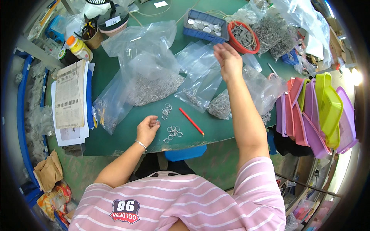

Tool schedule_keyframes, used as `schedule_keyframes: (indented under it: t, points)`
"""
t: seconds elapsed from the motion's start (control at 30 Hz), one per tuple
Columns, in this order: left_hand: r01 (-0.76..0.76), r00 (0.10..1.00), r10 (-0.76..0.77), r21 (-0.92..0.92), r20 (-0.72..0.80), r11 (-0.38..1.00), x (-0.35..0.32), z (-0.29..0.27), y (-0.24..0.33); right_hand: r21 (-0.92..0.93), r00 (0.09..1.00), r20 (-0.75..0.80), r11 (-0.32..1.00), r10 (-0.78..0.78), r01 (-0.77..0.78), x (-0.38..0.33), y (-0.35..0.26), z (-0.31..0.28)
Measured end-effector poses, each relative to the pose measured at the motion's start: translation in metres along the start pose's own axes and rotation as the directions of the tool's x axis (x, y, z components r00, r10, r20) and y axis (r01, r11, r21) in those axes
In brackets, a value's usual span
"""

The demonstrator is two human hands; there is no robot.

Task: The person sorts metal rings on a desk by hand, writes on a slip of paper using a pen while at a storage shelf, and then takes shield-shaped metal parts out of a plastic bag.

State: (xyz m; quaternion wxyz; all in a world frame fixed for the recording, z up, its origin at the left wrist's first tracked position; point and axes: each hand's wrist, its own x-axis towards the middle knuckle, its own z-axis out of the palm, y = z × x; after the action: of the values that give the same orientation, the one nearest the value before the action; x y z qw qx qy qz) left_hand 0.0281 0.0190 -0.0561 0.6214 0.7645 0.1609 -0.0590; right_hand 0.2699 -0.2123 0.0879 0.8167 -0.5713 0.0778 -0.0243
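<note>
My left hand (147,129) rests on the green table (115,134) near its front edge and pinches a small metal ring (157,122) between thumb and fingers. Loose metal rings (172,132) lie just right of it, with another small cluster (166,111) a little farther back. My right hand (228,61) is stretched far forward over clear plastic bags (200,82), fingers bent downward, close to the red basket (242,37) of metal parts. I see nothing held in it. A red pencil (191,121) lies between my arms.
A large clear bag of metal rings (152,86) fills the table's middle. A blue tray of round metal discs (204,25) stands at the back. Printed papers (70,96) lie at the left, bottles (79,48) behind them. Pink, green and purple plastic trays (320,111) stack at the right.
</note>
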Motion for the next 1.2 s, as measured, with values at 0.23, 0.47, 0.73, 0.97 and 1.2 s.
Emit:
schedule_keyframes:
  t: [0.23,0.47,0.73,0.97,1.2]
  points:
    - [-0.127,0.989,0.122,0.055,0.077,0.99,-0.013,-0.008,0.055,-0.623,0.681,0.707,0.621,0.19,0.475,-0.149,0.064,0.007]
    - [-0.257,0.963,0.257,-0.016,0.083,0.966,-0.021,-0.008,0.065,-0.537,0.781,0.613,0.788,0.12,0.301,-0.203,0.09,-0.003]
    - [0.355,0.899,-0.173,-0.439,0.401,0.825,-0.028,-0.018,0.077,-0.23,0.86,0.417,0.95,0.293,-0.212,-0.222,0.101,-0.022]
    - [0.375,0.895,-0.179,-0.474,0.408,0.797,-0.032,-0.018,0.074,-0.254,0.852,0.447,0.952,0.272,-0.17,-0.228,0.098,-0.023]
    - [0.022,0.973,0.074,-0.406,0.219,0.914,-0.042,-0.009,0.068,-0.194,0.883,0.41,0.968,0.227,-0.159,-0.236,0.094,-0.02]
